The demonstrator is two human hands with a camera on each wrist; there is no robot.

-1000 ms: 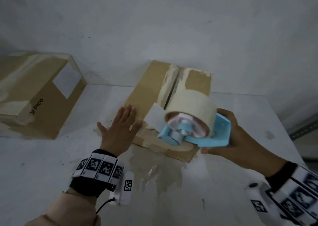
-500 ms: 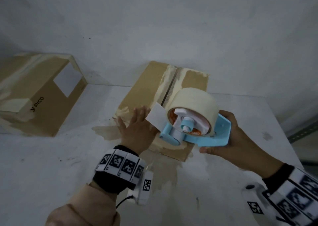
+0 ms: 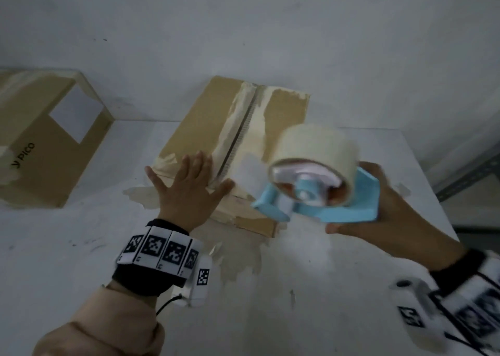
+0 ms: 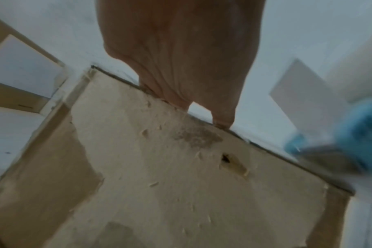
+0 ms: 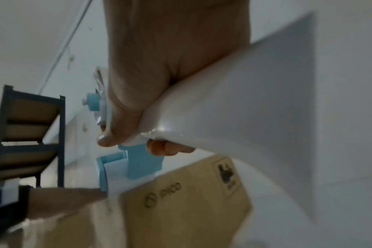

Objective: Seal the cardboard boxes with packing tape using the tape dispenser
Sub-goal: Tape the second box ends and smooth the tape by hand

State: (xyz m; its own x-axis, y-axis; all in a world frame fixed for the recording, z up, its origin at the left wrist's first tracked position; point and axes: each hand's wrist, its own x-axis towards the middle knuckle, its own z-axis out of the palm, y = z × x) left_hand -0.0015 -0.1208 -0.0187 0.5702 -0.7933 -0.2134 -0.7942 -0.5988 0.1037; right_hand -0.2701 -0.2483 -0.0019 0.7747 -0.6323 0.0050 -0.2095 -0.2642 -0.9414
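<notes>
Head view: left hand (image 3: 186, 190) flat on box (image 3: 205, 128); right grip (image 3: 378, 206) clasps tape dispenser (image 3: 319, 193).

The left forearm wears a beige sleeve (image 3: 108, 328) ending in a black cuff (image 3: 143, 280). Round that wrist runs a band of white tiles printed with black square markers (image 3: 159, 250); a small white camera unit (image 3: 201, 281) with a thin black cable (image 3: 167, 303) hangs beside it. The right wrist carries a similar black cuff (image 3: 460, 269) and marker band (image 3: 470, 315), blurred.
</notes>
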